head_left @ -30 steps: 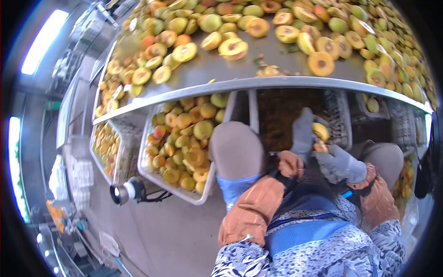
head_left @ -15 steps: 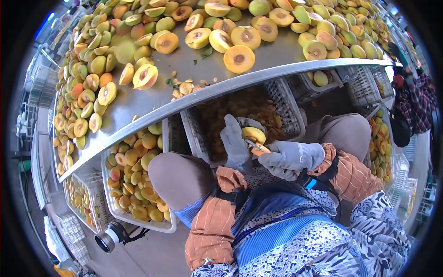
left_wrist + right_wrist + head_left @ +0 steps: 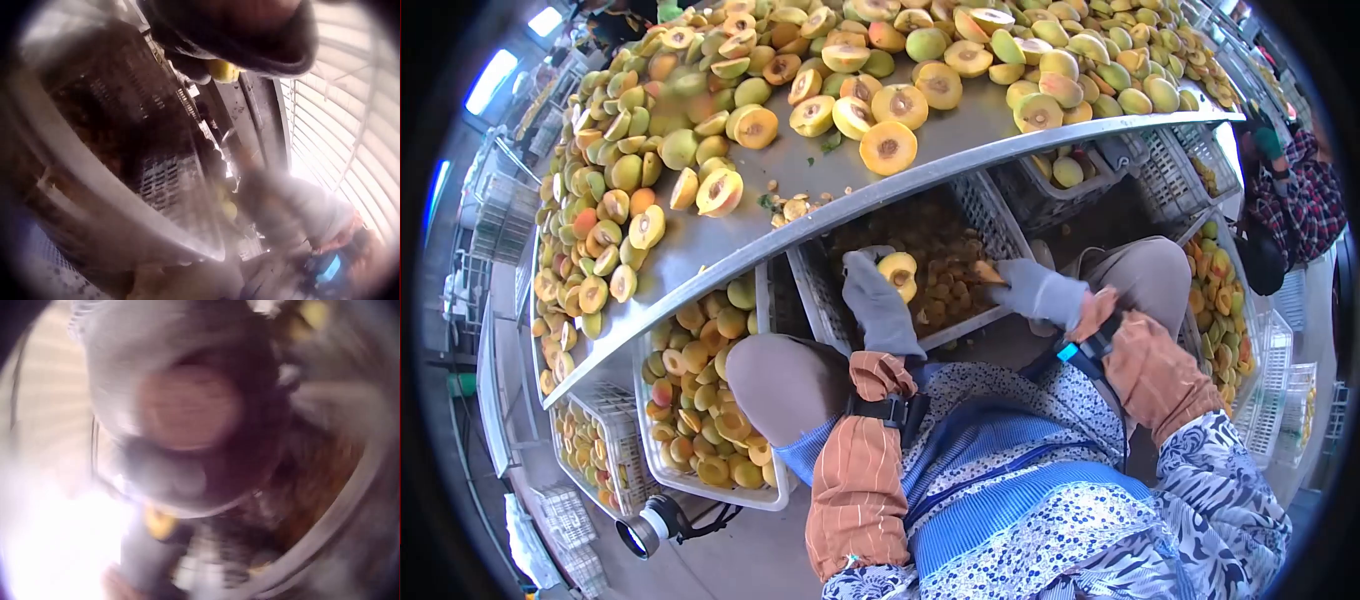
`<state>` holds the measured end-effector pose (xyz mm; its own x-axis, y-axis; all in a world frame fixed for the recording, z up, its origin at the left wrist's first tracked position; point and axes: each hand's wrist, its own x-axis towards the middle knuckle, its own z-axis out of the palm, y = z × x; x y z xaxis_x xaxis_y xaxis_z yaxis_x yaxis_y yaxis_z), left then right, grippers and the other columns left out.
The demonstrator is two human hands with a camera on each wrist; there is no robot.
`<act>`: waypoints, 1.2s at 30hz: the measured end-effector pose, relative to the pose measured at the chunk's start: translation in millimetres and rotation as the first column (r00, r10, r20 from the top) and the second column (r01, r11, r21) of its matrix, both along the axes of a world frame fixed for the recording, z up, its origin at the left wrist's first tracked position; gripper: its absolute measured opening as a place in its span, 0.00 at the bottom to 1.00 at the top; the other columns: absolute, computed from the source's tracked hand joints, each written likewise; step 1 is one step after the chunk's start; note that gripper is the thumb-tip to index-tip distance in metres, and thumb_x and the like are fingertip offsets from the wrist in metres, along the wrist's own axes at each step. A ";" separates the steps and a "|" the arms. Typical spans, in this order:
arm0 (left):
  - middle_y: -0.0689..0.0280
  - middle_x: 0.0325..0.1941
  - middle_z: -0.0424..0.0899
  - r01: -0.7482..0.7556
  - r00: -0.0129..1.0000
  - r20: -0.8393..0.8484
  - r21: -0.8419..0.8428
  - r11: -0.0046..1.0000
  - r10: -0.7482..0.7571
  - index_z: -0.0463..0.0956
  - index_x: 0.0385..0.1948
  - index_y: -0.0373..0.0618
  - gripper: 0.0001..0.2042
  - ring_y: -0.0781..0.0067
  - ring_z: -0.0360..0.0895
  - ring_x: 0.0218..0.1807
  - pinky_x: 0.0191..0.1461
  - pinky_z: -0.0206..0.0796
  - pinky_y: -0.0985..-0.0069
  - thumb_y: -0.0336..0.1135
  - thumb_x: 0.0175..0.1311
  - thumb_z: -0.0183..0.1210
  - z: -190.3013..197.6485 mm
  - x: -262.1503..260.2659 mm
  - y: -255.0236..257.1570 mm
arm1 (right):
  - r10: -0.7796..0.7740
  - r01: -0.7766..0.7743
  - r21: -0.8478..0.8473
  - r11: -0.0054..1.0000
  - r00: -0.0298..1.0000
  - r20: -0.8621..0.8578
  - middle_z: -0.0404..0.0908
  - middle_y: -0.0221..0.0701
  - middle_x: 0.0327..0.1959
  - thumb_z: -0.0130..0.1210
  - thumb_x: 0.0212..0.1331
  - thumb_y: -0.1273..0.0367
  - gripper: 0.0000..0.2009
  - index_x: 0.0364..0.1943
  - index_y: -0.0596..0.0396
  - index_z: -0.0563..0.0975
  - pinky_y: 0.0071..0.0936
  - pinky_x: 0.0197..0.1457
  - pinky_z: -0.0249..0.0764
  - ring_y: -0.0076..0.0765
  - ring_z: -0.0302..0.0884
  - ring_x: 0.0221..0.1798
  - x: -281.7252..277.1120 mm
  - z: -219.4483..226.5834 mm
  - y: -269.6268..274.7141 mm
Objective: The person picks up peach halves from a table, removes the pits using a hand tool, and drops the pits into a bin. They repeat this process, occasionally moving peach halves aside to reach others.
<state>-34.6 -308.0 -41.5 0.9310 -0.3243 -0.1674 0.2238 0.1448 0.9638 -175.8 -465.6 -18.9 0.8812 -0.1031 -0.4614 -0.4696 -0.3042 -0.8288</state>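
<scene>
My gloved left hand (image 3: 878,300) holds a yellow peach half (image 3: 897,276) over the near side of a crate (image 3: 1005,215) of brown scraps, its cut face with the hollow turned up. In the left wrist view the peach half (image 3: 222,70) shows past the dark cuff. To the right, apart from the fruit, my gloved right hand (image 3: 1038,292) grips a small tool with an orange-brown handle (image 3: 988,271); its working end is hidden. A blurred, round brownish end (image 3: 187,409) fills the middle of the right wrist view.
A metal table (image 3: 800,180) heaped with halved peaches (image 3: 888,148) curves above the hands. On the left stands a white crate (image 3: 775,490) full of peach halves, with another crate (image 3: 625,450) beyond it. Another person (image 3: 1300,190) sits at far right.
The hands were together at the peach half with the tool against it. Now they are apart: the right hand has drawn away to the right, the left has tilted the fruit over the crate.
</scene>
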 end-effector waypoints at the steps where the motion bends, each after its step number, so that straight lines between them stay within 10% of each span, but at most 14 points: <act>1: 0.64 0.25 0.74 -0.048 0.979 0.197 0.019 0.999 0.044 0.71 0.31 0.38 0.20 0.74 0.70 0.26 0.32 0.65 0.79 0.50 0.62 0.42 10.0 -9.0 -4.4 | 0.039 -0.013 -0.400 0.916 0.998 0.057 0.66 0.28 0.10 0.46 0.56 0.54 0.17 0.30 0.56 0.65 0.22 0.09 0.58 0.25 0.63 0.08 0.9 -6.8 3.0; 3: 0.63 0.25 0.74 -0.155 0.734 0.673 0.297 0.942 -0.091 0.71 0.31 0.39 0.21 0.72 0.71 0.28 0.32 0.63 0.75 0.52 0.61 0.43 -7.7 -3.3 -7.8 | -0.203 0.168 -0.200 0.965 0.964 -0.171 0.73 0.39 0.15 0.48 0.53 0.57 0.17 0.32 0.58 0.67 0.32 0.17 0.66 0.39 0.72 0.15 9.1 19.4 22.9; 6: 0.62 0.27 0.73 -0.158 0.734 0.659 0.402 0.902 -0.164 0.70 0.30 0.38 0.24 0.69 0.71 0.29 0.34 0.62 0.72 0.54 0.61 0.41 1.0 -9.0 -4.8 | 0.111 0.102 -0.625 0.774 0.950 0.293 0.75 0.45 0.20 0.49 0.51 0.60 0.15 0.34 0.59 0.69 0.38 0.25 0.68 0.49 0.74 0.23 5.6 8.1 46.4; 13: 0.60 0.27 0.75 -0.240 0.971 -0.041 -0.219 0.946 0.237 0.71 0.29 0.36 0.26 0.71 0.71 0.27 0.33 0.65 0.78 0.55 0.62 0.38 84.4 4.0 52.6 | -0.015 0.112 -0.537 0.836 0.983 0.183 0.76 0.47 0.26 0.50 0.51 0.60 0.15 0.29 0.61 0.73 0.38 0.35 0.68 0.53 0.74 0.34 -0.2 -22.5 24.5; 15: 0.59 0.32 0.74 -0.518 0.812 0.333 0.030 0.855 0.480 0.69 0.35 0.36 0.24 0.67 0.72 0.32 0.41 0.66 0.74 0.54 0.61 0.42 113.3 -14.7 95.2 | -0.098 0.125 -0.419 0.899 0.992 0.085 0.74 0.40 0.17 0.51 0.52 0.60 0.16 0.31 0.63 0.73 0.32 0.23 0.67 0.39 0.73 0.20 -1.2 -7.8 30.5; 17: 0.56 0.41 0.72 -0.574 0.777 0.146 -0.239 0.783 0.613 0.66 0.42 0.36 0.24 0.61 0.70 0.41 0.49 0.65 0.66 0.52 0.59 0.45 113.8 -9.8 146.2 | -0.199 0.173 -0.263 0.949 0.977 -0.073 0.68 0.30 0.12 0.50 0.54 0.61 0.14 0.28 0.62 0.71 0.25 0.12 0.59 0.27 0.65 0.11 2.1 4.1 42.2; 18: 0.55 0.43 0.71 -0.409 0.910 -0.378 -0.756 0.511 0.170 0.64 0.44 0.37 0.24 0.58 0.69 0.43 0.52 0.64 0.60 0.51 0.58 0.46 102.1 13.7 199.1 | -0.231 0.194 -0.216 0.957 0.960 -0.160 0.66 0.28 0.11 0.49 0.54 0.62 0.14 0.27 0.62 0.70 0.23 0.10 0.57 0.25 0.63 0.09 4.4 10.5 48.4; 20: 0.55 0.43 0.71 -0.221 0.974 -0.156 -0.789 0.573 0.162 0.64 0.44 0.38 0.23 0.56 0.69 0.44 0.51 0.63 0.55 0.50 0.58 0.46 59.0 32.8 273.3 | -0.221 0.181 -0.191 0.965 0.952 -0.211 0.66 0.28 0.10 0.49 0.54 0.61 0.14 0.24 0.61 0.69 0.23 0.09 0.56 0.25 0.62 0.08 4.5 10.0 56.0; 22: 0.55 0.44 0.73 -0.609 0.777 -0.124 -0.397 0.687 0.617 0.65 0.46 0.39 0.21 0.56 0.70 0.45 0.51 0.63 0.64 0.46 0.56 0.51 37.3 33.8 306.9 | -0.216 0.175 -0.171 0.970 0.940 -0.265 0.65 0.28 0.10 0.48 0.55 0.61 0.14 0.22 0.60 0.68 0.24 0.09 0.55 0.25 0.61 0.07 6.0 6.0 65.7; 23: 0.55 0.44 0.73 -0.605 0.765 0.462 0.277 0.747 0.449 0.65 0.47 0.39 0.21 0.58 0.70 0.45 0.50 0.63 0.68 0.43 0.56 0.52 24.3 34.0 333.4 | -0.186 0.124 -0.221 0.967 0.940 -0.288 0.66 0.29 0.10 0.48 0.55 0.61 0.15 0.21 0.60 0.68 0.24 0.08 0.55 0.25 0.60 0.06 9.4 4.0 70.4; 24: 0.56 0.44 0.73 -0.625 0.740 0.663 0.741 0.245 -0.118 0.64 0.47 0.38 0.20 0.60 0.70 0.44 0.49 0.63 0.72 0.41 0.56 0.52 12.8 33.8 358.5 | -0.157 0.071 -0.271 0.960 0.938 -0.310 0.66 0.30 0.10 0.48 0.55 0.61 0.15 0.20 0.59 0.68 0.24 0.07 0.54 0.25 0.59 0.05 13.5 4.3 75.7; 27: 0.46 0.45 0.69 -0.612 0.708 0.681 0.458 0.645 0.188 0.67 0.43 0.33 0.13 0.47 0.63 0.51 0.57 0.55 0.65 0.26 0.55 0.44 -26.5 69.0 361.6 | 0.003 -0.081 -0.447 0.891 0.985 -0.174 0.69 0.32 0.13 0.49 0.54 0.61 0.15 0.24 0.63 0.70 0.22 0.13 0.57 0.25 0.65 0.11 10.9 -27.1 68.4; 30: 0.49 0.45 0.70 -0.614 0.620 0.782 0.529 0.586 -0.055 0.69 0.41 0.40 0.15 0.49 0.62 0.53 0.55 0.56 0.63 0.36 0.53 0.48 -40.7 123.3 311.6 | 0.208 -0.204 -0.637 0.743 0.976 -0.070 0.71 0.32 0.15 0.49 0.53 0.62 0.15 0.29 0.64 0.72 0.20 0.19 0.58 0.23 0.67 0.17 10.7 -32.6 73.4; 36: 0.54 0.51 0.68 -0.219 0.697 0.406 0.905 0.364 -0.591 0.69 0.46 0.50 0.22 0.53 0.64 0.53 0.55 0.58 0.65 0.43 0.46 0.58 -19.1 189.5 225.6 | -0.181 0.051 -0.372 0.927 0.929 -0.323 0.68 0.27 0.14 0.46 0.56 0.64 0.11 0.27 0.59 0.71 0.20 0.17 0.58 0.19 0.64 0.15 16.1 -11.3 98.6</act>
